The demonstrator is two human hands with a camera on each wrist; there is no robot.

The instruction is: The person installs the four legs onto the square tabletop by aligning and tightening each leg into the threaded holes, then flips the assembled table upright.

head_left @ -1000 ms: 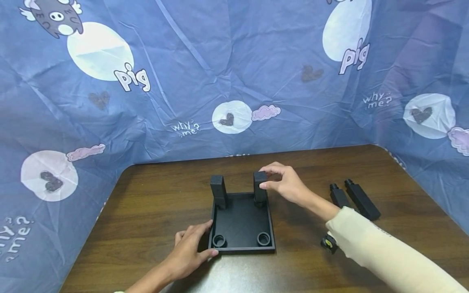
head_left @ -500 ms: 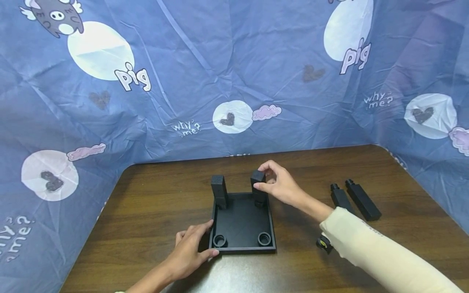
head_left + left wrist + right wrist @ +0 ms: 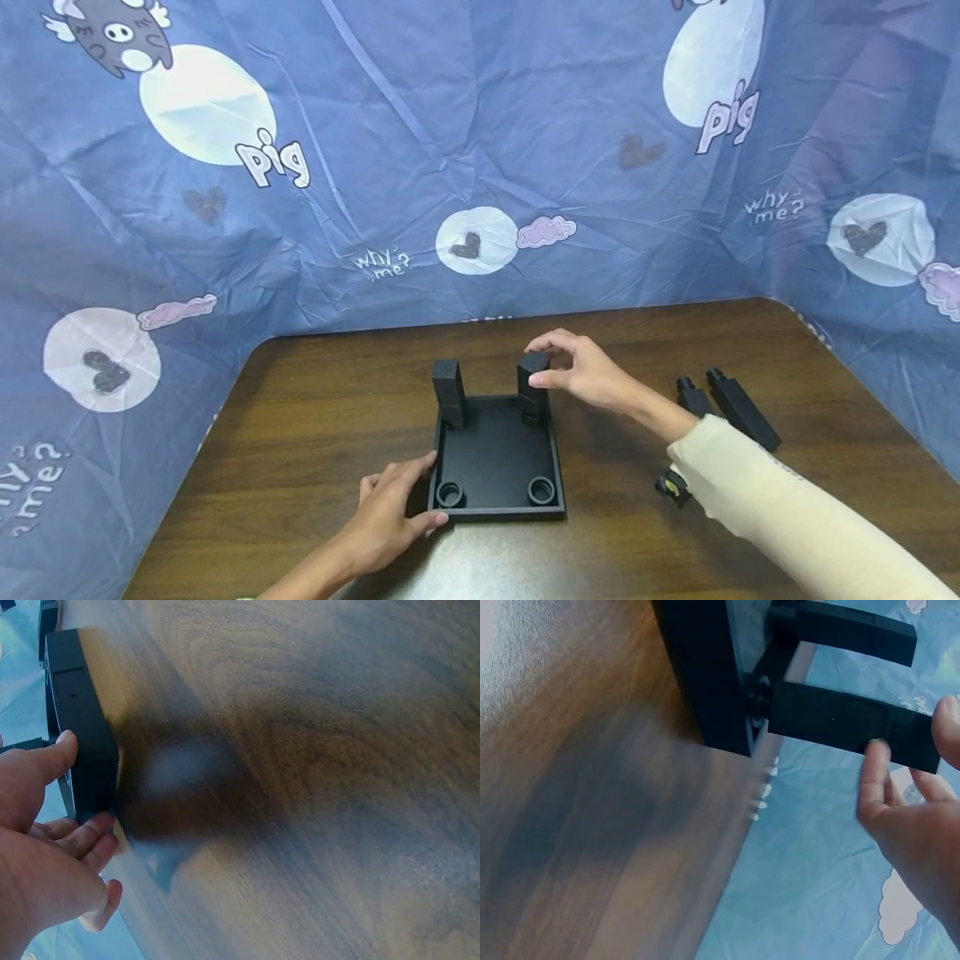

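A black tray-like board [image 3: 495,467] with a raised rim lies on the wooden table. My left hand [image 3: 386,512] grips its near left corner, thumb at the front edge and fingers along the left side. At the far right corner stands a black square leg [image 3: 532,390], pinched near its top between the thumb and fingers of my right hand [image 3: 588,375]. In the right wrist view, this leg [image 3: 832,716] meets the board at a round threaded joint, partly visible. A second black leg [image 3: 449,396] stands upright at the far left corner.
Round sockets sit at the near corners, one on the left [image 3: 450,494] and one on the right [image 3: 541,490]. Two loose black legs with threaded ends, a shorter-looking one [image 3: 694,398] partly behind my sleeve and another [image 3: 742,408], lie on the right of the table [image 3: 315,417].
The right hand and the top of its leg shifted slightly left, then back right, and the leg's faces have turned. My left hand and the board have stayed put.
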